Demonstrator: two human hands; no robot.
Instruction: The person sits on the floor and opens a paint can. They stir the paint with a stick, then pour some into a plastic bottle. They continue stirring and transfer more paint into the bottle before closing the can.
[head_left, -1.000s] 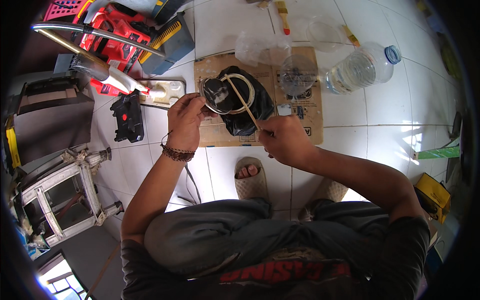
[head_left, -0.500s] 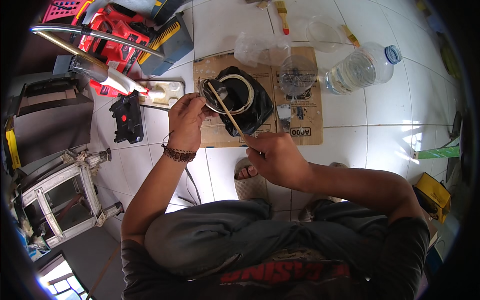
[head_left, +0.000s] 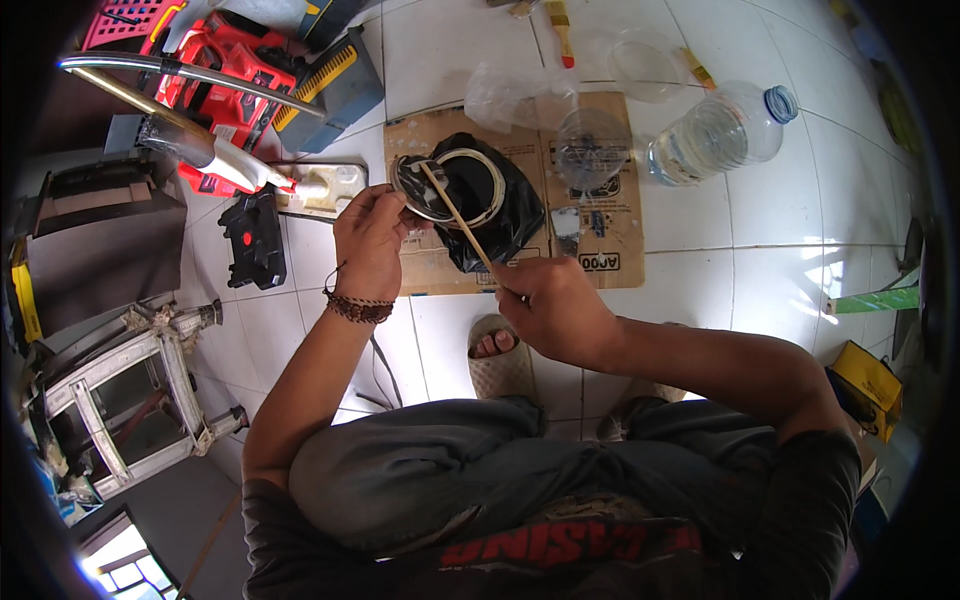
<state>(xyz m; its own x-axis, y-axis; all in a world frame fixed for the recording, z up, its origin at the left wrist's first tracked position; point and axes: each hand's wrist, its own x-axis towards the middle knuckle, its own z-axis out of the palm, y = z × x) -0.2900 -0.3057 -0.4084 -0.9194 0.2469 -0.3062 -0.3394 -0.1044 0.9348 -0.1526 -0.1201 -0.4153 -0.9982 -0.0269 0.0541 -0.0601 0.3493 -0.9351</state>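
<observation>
The lid [head_left: 409,182] was already off the can [head_left: 502,187], its facing side not yet free of dark smears, and the left hand [head_left: 368,228] had its grip pinched on it beside the can's rim, while the right hand [head_left: 560,312] had its grip clamped on a thin stick [head_left: 461,224], tip over the lid. The can, a black bag [head_left: 526,214] bunched about it on the cardboard [head_left: 624,235], held something dark; a clear bottle [head_left: 715,138] seemed to hold clear liquid.

L grip [head_left: 370,232] holds lid [head_left: 408,180] by tin [head_left: 499,180] in blk bag [head_left: 522,218]; R grip [head_left: 565,312] w/ stick [head_left: 460,219], tip over lid.
</observation>
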